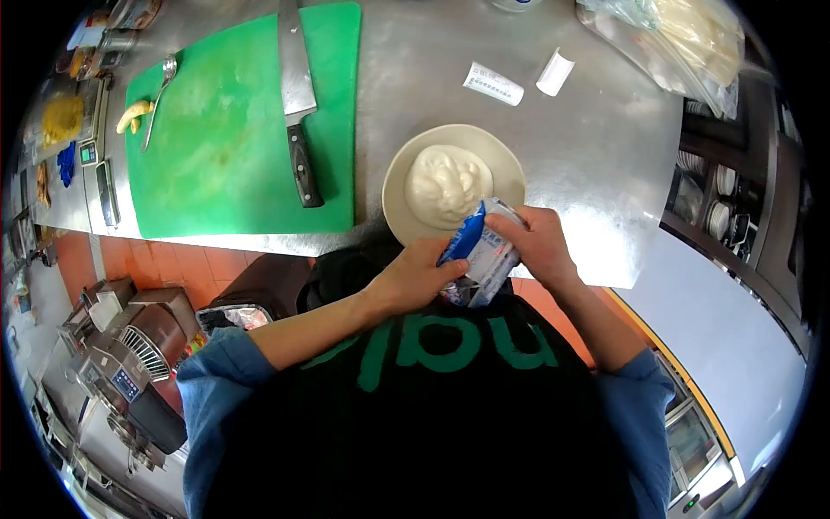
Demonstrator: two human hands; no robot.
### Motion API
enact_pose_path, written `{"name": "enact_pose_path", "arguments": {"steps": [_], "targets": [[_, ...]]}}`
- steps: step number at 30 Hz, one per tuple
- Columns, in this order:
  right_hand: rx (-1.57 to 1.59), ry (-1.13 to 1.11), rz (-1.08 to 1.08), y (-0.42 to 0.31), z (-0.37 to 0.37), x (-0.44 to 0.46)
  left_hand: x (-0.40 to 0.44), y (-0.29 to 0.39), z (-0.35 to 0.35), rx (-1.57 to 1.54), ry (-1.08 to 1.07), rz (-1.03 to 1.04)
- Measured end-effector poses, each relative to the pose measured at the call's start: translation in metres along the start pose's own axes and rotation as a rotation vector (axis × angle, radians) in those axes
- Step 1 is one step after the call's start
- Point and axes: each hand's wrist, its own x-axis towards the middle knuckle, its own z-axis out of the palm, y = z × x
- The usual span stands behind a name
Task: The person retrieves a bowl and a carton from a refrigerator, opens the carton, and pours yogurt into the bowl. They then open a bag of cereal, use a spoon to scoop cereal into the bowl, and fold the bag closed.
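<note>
Between my two hands is a blue and white packet (491,258), tilted over the near edge of a cream-coloured bowl (394,186). My left hand (424,275) grips the packet's left side, thumb on its face. My right hand (540,245) holds its upper right side. A thick, glossy white mass (445,183) lies in the bowl. To the left, a large knife (296,78) rests on a green cutting board (207,130), blade pointing away. A spoon (158,102) and pale yellow pieces (135,114) lie at the board's left edge.
Two curled paper labels (494,84) (555,72) lie beyond the bowl. Clear plastic bags (683,43) stand at the back right. A small scale (89,153) and containers are at the far left. Shelves with stacked dishes (719,203) are on the right.
</note>
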Motion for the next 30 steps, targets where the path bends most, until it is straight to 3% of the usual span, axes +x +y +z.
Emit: {"name": "enact_pose_path", "arguments": {"steps": [3, 5, 6, 7, 9, 10, 12, 13, 15, 19, 21, 25, 27, 30], "targets": [[0.107, -0.053, -0.008, 0.007, -0.004, -0.003, 0.0, -0.009, -0.003, 0.062, 0.12, 0.11], [0.443, 0.017, 0.016, 0.008, -0.002, -0.017, -0.002, -0.007, -0.009, 0.037, 0.138, 0.061], [0.38, -0.119, 0.122, 0.024, -0.006, -0.018, -0.003, -0.004, -0.01, 0.011, 0.153, 0.013], [0.28, -0.281, 0.07, 0.05, -0.003, -0.02, -0.004, 0.0, -0.009, 0.008, 0.153, 0.011], [0.306, -0.303, -0.02, 0.038, 0.025, -0.04, -0.005, 0.006, -0.003, -0.15, 0.186, -0.046], [0.31, -0.294, -0.015, 0.03, 0.031, -0.043, -0.006, 0.008, -0.003, -0.149, 0.176, -0.047], [0.473, -0.236, 0.241, 0.017, 0.038, -0.045, -0.006, 0.011, -0.006, 0.001, 0.113, -0.081], [0.474, -0.236, 0.241, 0.014, 0.04, -0.047, -0.006, 0.011, -0.006, 0.002, 0.113, -0.081], [0.654, -0.202, 0.235, 0.011, 0.044, -0.052, -0.006, 0.009, -0.007, -0.285, -0.005, -0.149], [0.687, -0.157, 0.228, 0.019, 0.052, -0.055, -0.002, 0.008, -0.009, -0.332, -0.112, -0.247], [0.474, 0.014, 0.366, -0.005, 0.053, -0.062, 0.0, 0.007, -0.009, -0.301, -0.103, -0.241], [0.381, -0.013, 0.41, 0.019, 0.052, -0.057, -0.002, 0.008, -0.007, -0.278, -0.124, -0.227], [0.797, 0.046, 0.337, 0.022, 0.058, -0.058, -0.002, 0.007, -0.005, -0.286, -0.115, -0.226], [1.018, 0.021, 0.238, 0.011, 0.051, -0.06, -0.003, 0.005, -0.005, -0.306, -0.128, -0.229]]}}
